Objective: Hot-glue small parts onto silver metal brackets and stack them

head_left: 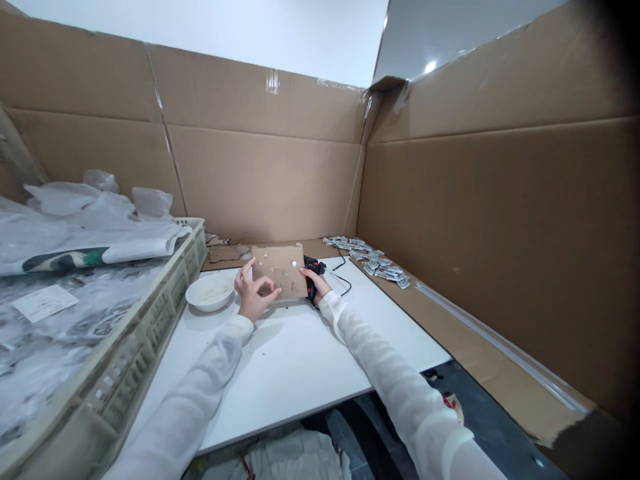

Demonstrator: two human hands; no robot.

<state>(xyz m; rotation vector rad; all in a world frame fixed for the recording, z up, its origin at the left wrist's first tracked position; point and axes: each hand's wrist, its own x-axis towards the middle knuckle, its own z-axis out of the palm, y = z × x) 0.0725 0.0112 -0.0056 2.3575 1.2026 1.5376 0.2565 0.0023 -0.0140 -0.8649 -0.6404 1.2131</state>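
Observation:
A piece of brown cardboard [277,261] is tilted up above the white board. Small whitish and clear blobs dot its face. My left hand [253,293] is at its lower left, thumb and index finger closed together before the face, the other fingers raised by the left edge. Whatever that pinch holds is too small to make out. My right hand [319,283] grips the cardboard's right edge, thumb on its front. A black corded tool, resembling a hot glue gun [315,265], shows behind and around the right hand; I cannot tell whether the hand holds it too.
A white bowl [210,294] sits left of my hands on the white board [300,363]. Further left, a pale plastic crate [150,313] is heaped with clear bags. Several small packets [385,269] lie along the right. Tall cardboard walls [265,173] enclose the back and right.

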